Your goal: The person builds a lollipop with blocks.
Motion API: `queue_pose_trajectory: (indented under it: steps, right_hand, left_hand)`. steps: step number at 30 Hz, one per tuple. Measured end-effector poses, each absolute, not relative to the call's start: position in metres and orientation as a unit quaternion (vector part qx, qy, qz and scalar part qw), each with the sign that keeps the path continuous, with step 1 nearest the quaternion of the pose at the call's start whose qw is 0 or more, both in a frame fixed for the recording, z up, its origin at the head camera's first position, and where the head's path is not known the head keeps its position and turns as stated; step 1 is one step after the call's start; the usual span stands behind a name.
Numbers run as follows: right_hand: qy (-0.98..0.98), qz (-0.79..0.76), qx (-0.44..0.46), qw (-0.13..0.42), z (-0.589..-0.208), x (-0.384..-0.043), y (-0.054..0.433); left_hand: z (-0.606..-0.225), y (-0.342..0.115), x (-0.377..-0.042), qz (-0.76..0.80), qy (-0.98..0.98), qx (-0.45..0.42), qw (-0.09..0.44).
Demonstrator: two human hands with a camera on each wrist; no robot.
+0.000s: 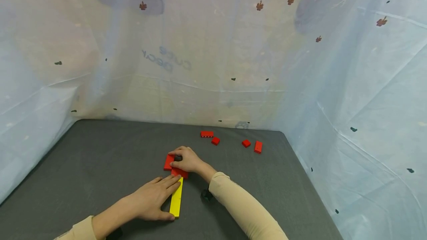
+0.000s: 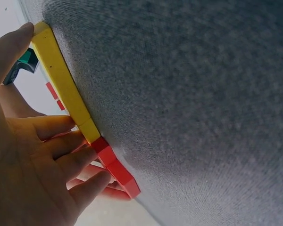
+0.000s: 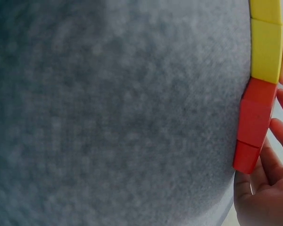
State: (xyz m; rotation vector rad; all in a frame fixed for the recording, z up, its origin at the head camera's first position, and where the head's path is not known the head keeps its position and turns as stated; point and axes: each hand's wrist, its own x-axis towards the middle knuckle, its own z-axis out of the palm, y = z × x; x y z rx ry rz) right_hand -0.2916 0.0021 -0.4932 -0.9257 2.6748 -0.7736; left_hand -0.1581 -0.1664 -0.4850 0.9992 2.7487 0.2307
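A yellow strip point(image 1: 176, 203) lies lengthwise on the dark mat, and a seam in the right wrist view splits its yellow blocks point(image 3: 266, 49). Two red blocks adjoin its far end, the nearer red block point(image 1: 181, 173) set crosswise and the farther red block point(image 1: 167, 163) turned lengthwise. My left hand point(image 1: 151, 197) spans the strip with spread, fairly straight fingers. Its thumb touches the near end; its fingertips rest by the yellow-red joint. My right hand point(image 1: 189, 160) holds the farther red block between curled fingers and thumb, hiding part of both red pieces.
Toward the back of the grey mat point(image 1: 110, 151) lie loose red pieces: a studded brick point(image 1: 207, 134), a small block point(image 1: 215, 141), another small block point(image 1: 246, 143) and an oblong block point(image 1: 258, 147). A pale sheet point(image 1: 200, 99) hangs behind and beside the mat.
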Motion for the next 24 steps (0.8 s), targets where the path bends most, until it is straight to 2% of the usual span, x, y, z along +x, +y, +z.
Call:
queue_pose_trajectory:
  steps: [12, 24]
  right_hand:
    - [0.896, -0.289, -0.322, 0.102, -0.482, -0.287, 0.020]
    - [0.886, -0.355, -0.296, 0.044, -0.470, -0.289, 0.091]
  left_hand:
    - [-0.480, -0.166, -0.158, 0.075, 0.930, 0.347, 0.090]
    - [-0.479, -0.167, -0.160, 0.093, 0.937, 0.322, 0.100]
